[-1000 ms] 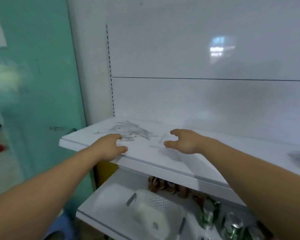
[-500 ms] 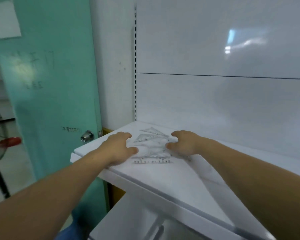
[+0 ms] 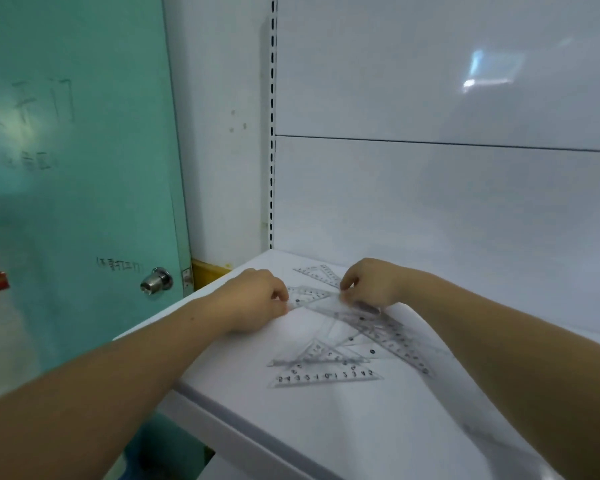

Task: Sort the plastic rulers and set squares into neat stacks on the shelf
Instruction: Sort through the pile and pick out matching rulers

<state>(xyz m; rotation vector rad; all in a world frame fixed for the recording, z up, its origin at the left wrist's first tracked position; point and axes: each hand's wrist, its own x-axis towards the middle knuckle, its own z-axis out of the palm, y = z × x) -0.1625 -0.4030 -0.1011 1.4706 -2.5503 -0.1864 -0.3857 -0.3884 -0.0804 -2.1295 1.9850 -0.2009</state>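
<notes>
Lying scattered on the white shelf (image 3: 326,427), near its left end, clear plastic rulers and set squares are seen overlapping in a loose heap rather than in stacks. A long ruler (image 3: 392,336) runs slantwise from the middle of the heap toward the right, with dark marks along its edge. Nearest the front edge, a set square (image 3: 326,375) is laid flat, its printed numbers readable along the long side, and a smaller triangle (image 3: 323,355) is partly tucked over it. Farther back, close to the rear panel, another set square (image 3: 321,273) is lying apart from the heap. Between the two hands, one more clear piece (image 3: 309,295) is held just above or on the shelf; which cannot be told. The left hand (image 3: 257,299) is curled, its fingertips pinched on the left end of that piece. The right hand (image 3: 371,284) is bent downward with its fingers closed on the upper end of the heap, where the held piece and the long ruler meet; exactly which piece is in its grip cannot be told. Both forearms are stretched in from the lower corners. Behind the shelf a white back panel (image 3: 447,202) is seen, with a slotted upright (image 3: 272,133) at its left, and beyond that a green door (image 3: 77,168) with a metal knob (image 3: 156,280).
</notes>
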